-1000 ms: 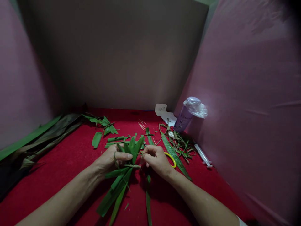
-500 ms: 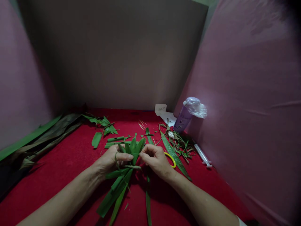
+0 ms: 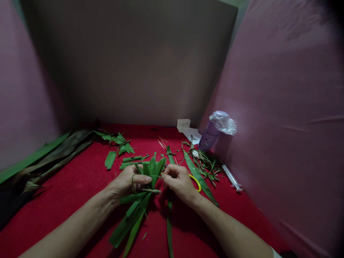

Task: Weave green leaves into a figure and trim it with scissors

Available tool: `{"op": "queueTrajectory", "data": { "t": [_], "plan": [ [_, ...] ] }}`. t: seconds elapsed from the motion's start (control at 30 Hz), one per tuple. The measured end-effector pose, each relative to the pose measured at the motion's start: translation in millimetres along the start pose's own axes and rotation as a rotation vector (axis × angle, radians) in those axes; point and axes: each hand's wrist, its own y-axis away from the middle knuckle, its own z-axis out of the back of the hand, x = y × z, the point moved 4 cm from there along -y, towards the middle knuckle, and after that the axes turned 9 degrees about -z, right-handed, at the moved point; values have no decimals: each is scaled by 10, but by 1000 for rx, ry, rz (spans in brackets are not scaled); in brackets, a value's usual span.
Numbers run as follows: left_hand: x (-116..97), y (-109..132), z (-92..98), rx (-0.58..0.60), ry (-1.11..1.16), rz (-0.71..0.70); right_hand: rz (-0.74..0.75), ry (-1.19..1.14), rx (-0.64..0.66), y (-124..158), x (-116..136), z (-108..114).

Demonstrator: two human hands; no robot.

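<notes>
My left hand [image 3: 133, 179] is closed around a bundle of long green leaves [image 3: 154, 172], its thumb pressed on the front. The leaf tips fan upward, while longer strips hang below toward the near side. A dry-looking stem or tie [image 3: 153, 191] crosses the bundle under the thumb. My right hand [image 3: 178, 181] is closed in a pinch just right of the leaves. From its fingertips a thin green strand [image 3: 158, 176] runs across to the bundle. Partly covered by my right hand is a yellow loop handle [image 3: 198, 183]; what it belongs to is hidden.
Cut leaf pieces [image 3: 110, 160] and lobed leaves [image 3: 125, 145] lie on the red cloth [image 3: 88, 172]. To the right are a long leaf [image 3: 200, 179], dry twigs [image 3: 208, 165], a syringe [image 3: 231, 178], a purple bottle [image 3: 208, 138] and white paper [image 3: 192, 134]. Broad leaves [image 3: 53, 154] line the left wall.
My right hand has moved slightly right, away from the leaves, and more of the thin strand shows between. The hanging leaf ends have shifted a little left.
</notes>
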Motion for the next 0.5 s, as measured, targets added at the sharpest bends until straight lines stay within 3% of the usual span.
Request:
{"op": "queueTrajectory", "data": {
  "t": [0.4,0.5],
  "plan": [
    [-38,31,-18,-10,23,10,-14,26,3,-11,13,17],
    [-32,16,25,7,-4,-20,46,78,-16,-10,76,27]
  ]
}}
